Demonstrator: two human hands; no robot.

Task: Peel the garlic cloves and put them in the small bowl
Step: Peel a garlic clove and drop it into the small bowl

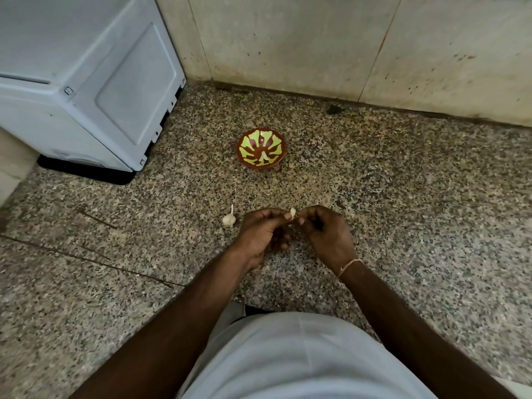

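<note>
Both hands, left hand (260,231) and right hand (325,234), pinch one garlic clove (292,214) in their fingers above the speckled worktop (403,197). A small bowl (261,148) sits near the stained tiled wall (316,47).

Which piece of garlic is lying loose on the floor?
The garlic bulb left of the hands; one clove is pinched between both hands, another clove lies in the bowl.

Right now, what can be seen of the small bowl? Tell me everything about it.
The small bowl is round and shallow, brown-red with a yellow-green petal pattern radiating inside, and looks like glazed clay or ceramic. It sits upright on the speckled stone floor, near the wall and beyond both hands, untouched by either. A pale garlic clove lies inside, toward its near edge.
</note>
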